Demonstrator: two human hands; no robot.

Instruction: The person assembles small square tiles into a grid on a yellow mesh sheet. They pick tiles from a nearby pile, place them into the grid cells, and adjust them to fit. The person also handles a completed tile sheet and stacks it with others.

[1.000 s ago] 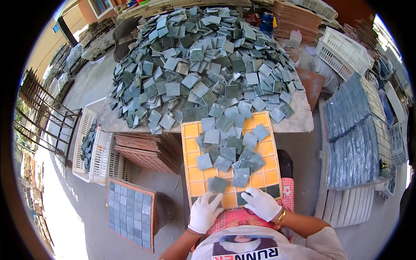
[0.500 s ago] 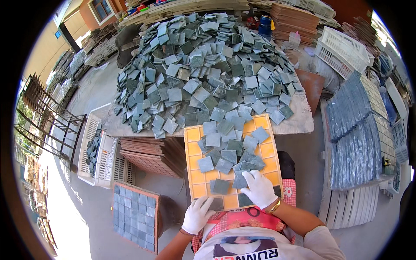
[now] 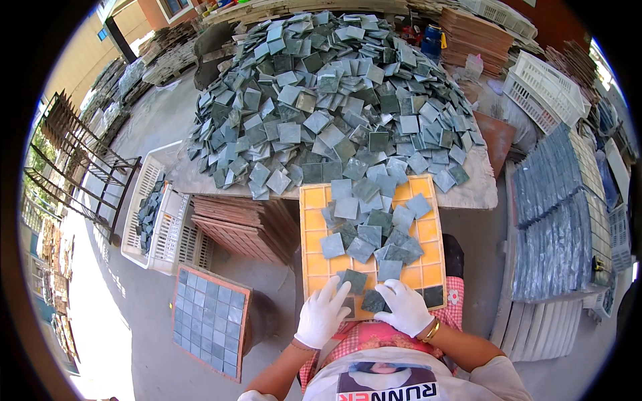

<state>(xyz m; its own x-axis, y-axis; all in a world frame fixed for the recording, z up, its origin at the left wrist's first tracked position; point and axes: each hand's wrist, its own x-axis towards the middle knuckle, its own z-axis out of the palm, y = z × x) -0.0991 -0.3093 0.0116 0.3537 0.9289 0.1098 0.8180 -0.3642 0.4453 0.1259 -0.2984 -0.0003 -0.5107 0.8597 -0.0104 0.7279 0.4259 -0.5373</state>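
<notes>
Gloved hands at the near edge of the tile tray, lower centre of frame.

Left hand [image 3: 323, 315]: fingers spread flat, gripping nothing, fingertips touching a grey tile [image 3: 354, 281] on the yellow tray [image 3: 314, 220]. Right hand [image 3: 403, 306]: fingers curled over a dark tile [image 3: 372, 302] at the tray's near edge; whether it is pinched cannot be told. Tile heap [image 3: 334, 87] fills the upper centre.

Counted: one yellow grid tray [image 3: 314, 230], two gloved hands, two white crates, one filled tile frame [image 3: 208, 321].
</notes>
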